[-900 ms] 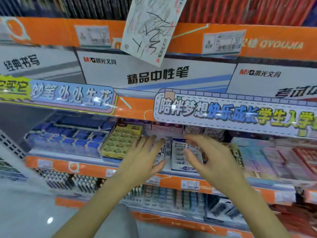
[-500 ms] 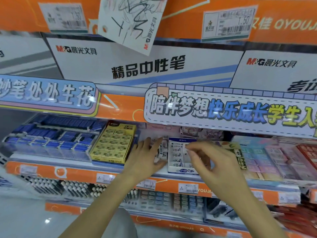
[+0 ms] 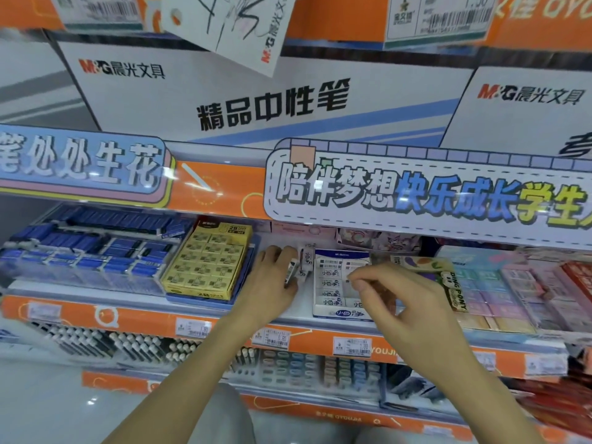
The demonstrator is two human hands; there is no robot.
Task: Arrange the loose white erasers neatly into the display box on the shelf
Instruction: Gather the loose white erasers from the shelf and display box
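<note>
We see display box [image 3: 336, 310]: white card tray, blue print on front lip, lying flat just under our right fingertips [image 3: 355, 278]. Inside, white erasers in printed sleeves, packed flat in rows. Loose white erasers [image 3: 304, 262] stand on edge, tilted, bunched against our left fingers [image 3: 282, 253], just left of box wall.

Left hand [image 3: 272, 283] now further in on the shelf, fingers closed around loose white erasers [image 3: 302, 262] at frame centre, right hand [image 3: 403, 302] lowered over the display box [image 3: 333, 293], fingertips pinched together, shelves looming closer
</note>
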